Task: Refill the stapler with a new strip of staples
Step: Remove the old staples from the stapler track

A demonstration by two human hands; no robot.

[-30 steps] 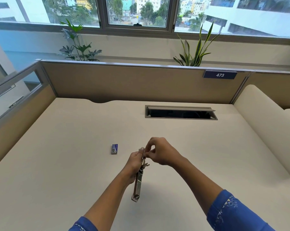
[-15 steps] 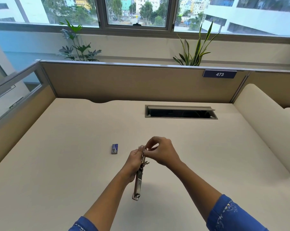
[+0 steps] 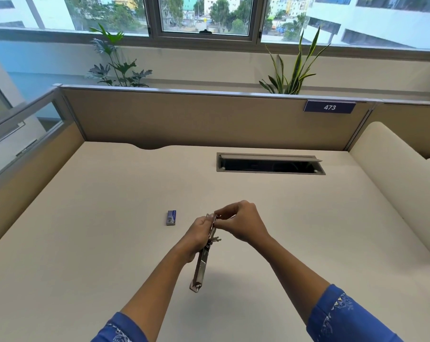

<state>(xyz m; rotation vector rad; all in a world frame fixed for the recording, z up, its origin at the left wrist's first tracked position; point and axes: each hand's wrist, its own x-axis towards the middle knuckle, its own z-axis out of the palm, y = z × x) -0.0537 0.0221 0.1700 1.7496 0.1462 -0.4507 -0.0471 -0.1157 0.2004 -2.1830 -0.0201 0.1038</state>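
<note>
Centrally, above the desk (image 3: 85, 255), the left hand (image 3: 198, 233) is curling its grip round the opened stapler (image 3: 201, 267); the right hand (image 3: 243, 224) is pinching at its far end, seemingly loading a staple strip, too small to see; next it needs sliding squarely into the channel; a blue box (image 3: 171, 217) is lying nearby.

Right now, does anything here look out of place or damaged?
Nothing stands out. The left hand grips the opened stapler, the right hand pinches at its top, and the blue box lies flat on the desk.
</note>
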